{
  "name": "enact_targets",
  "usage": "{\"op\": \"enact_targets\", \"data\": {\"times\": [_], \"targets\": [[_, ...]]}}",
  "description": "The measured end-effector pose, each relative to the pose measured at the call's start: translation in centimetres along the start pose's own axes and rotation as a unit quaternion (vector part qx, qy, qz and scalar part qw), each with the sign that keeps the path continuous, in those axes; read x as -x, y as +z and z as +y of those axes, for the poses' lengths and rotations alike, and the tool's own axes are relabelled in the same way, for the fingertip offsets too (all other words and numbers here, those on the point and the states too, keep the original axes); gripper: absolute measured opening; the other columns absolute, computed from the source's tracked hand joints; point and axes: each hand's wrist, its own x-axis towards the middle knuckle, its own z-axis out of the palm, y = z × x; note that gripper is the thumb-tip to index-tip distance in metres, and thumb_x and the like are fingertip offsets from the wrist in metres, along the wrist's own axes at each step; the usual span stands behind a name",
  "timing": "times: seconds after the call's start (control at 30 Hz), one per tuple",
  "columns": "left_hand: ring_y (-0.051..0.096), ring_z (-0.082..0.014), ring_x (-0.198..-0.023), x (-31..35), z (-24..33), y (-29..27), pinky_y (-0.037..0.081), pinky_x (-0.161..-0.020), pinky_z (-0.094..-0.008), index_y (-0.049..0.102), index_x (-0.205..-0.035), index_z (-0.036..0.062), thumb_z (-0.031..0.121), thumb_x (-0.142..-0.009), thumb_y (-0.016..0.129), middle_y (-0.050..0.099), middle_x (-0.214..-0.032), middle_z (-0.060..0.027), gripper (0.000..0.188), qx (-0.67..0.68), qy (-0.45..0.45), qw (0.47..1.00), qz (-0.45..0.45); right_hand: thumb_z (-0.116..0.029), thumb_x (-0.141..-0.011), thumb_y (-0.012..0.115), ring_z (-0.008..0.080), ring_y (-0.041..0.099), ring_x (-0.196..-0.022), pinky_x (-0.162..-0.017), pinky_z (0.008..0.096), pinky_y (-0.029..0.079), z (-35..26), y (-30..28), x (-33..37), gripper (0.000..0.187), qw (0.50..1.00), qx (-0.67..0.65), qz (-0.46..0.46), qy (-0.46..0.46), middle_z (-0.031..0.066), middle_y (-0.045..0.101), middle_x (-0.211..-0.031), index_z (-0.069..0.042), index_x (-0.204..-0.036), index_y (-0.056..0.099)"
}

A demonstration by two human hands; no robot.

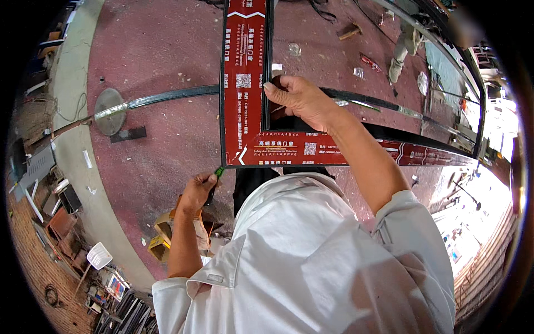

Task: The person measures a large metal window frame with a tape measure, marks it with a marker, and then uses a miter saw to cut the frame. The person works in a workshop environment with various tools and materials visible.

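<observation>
A large window frame covered in red printed film stands in front of me, its near left corner close to my waist. My right hand reaches into the frame's opening and grips the inner edge of the left member, thumb against the edge and fingers partly hidden. Just off the lower left corner, my left hand is closed round a slim green-and-black tool. The tool's green end points up toward the corner; its kind cannot be made out.
A dark metal rail runs across behind the frame. On the reddish floor lie a round grey disc, a hammer and scraps. An opened cardboard box sits below my left hand. Another person's leg shows at the far right.
</observation>
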Motion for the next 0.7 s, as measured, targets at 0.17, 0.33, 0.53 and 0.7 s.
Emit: {"op": "enact_targets", "data": {"times": [0.17, 0.33, 0.53, 0.7], "targets": [[0.049, -0.0040, -0.070, -0.4, 4.9, -0.2, 0.040, -0.064, -0.0230, 0.075, -0.094, 0.0084, 0.033, -0.106, 0.062, 0.062, -0.079, 0.0067, 0.030, 0.078, 0.070, 0.994, -0.009, -0.048, -0.092, 0.075, 0.0207, 0.071, -0.099, -0.090, 0.0378, 0.059, -1.0, 0.1, -0.2, 0.060, 0.999, -0.011, -0.022, 0.028, 0.0098, 0.071, -0.110, 0.002, -0.121, 0.061], [0.056, -0.0031, -0.073, 0.1, 8.7, 1.1, 0.045, -0.064, -0.0220, 0.076, -0.098, 0.0063, 0.031, -0.105, 0.062, 0.069, -0.083, 0.0046, 0.029, 0.163, 0.093, 0.982, -0.005, -0.049, -0.093, 0.073, 0.0203, 0.070, -0.103, -0.089, 0.0361, 0.059, -1.9, 0.6, 0.0, 0.060, 0.999, 0.015, -0.015, 0.042, 0.0105, 0.070, -0.113, 0.003, -0.122, 0.061], [0.060, -0.0038, -0.078, -0.3, 9.2, 2.5, 0.048, -0.069, -0.0225, 0.075, -0.102, 0.0038, 0.024, -0.107, 0.060, 0.072, -0.091, 0.0017, 0.026, 0.230, 0.121, 0.966, -0.002, -0.045, -0.096, 0.071, 0.0174, 0.069, -0.099, -0.087, 0.0342, 0.060, -0.7, 0.4, -0.4, 0.057, 0.999, -0.019, -0.033, 0.014, 0.0099, 0.071, -0.112, 0.006, -0.121, 0.063], [0.062, -0.0046, -0.082, -0.2, 9.3, 3.0, 0.050, -0.073, -0.0231, 0.073, -0.107, 0.0022, 0.021, -0.107, 0.059, 0.073, -0.095, 0.0006, 0.024, 0.262, 0.125, 0.957, -0.007, -0.043, -0.099, 0.069, 0.0162, 0.070, -0.096, -0.082, 0.0322, 0.061, -0.8, 0.1, -0.7, 0.053, 0.999, 0.018, -0.049, 0.008, 0.0095, 0.071, -0.109, 0.006, -0.118, 0.064]]}}
